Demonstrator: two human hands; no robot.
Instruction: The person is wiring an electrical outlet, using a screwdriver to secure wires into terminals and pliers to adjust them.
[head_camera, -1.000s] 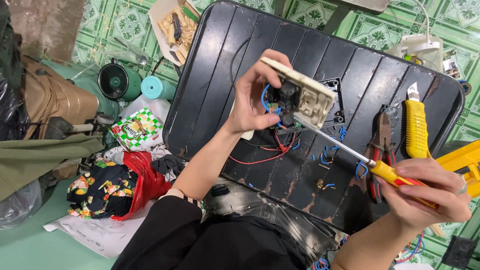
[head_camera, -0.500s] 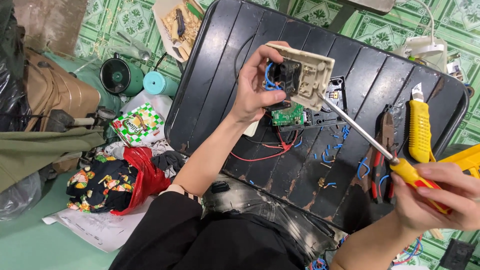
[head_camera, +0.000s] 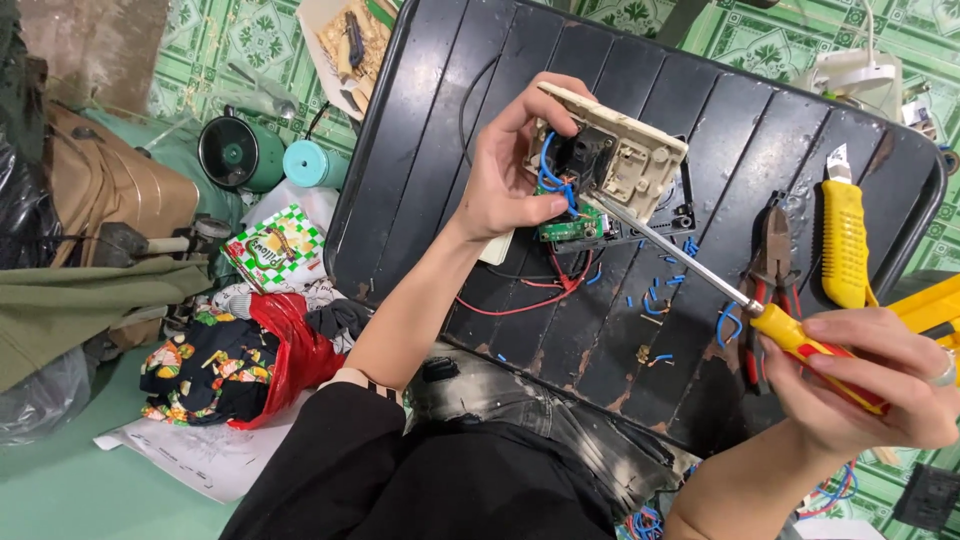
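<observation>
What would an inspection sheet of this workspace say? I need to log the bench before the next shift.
Surface: black slatted tray, scuffed.
Job's things: beige socket plate with green circuit board; screwdriver tip at the plate.
Clutter: pliers, yellow knife, blue wire scraps.
Grippers: left hand holds the plate; right hand holds the screwdriver.
Cables: red wire, loose.
Surroundings: green tiled floor, cloth pile.

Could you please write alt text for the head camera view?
A left hand holds up a beige wall socket plate with blue wires while the right hand points a yellow-handled screwdriver into it, above a black tray holding pliers.
</observation>
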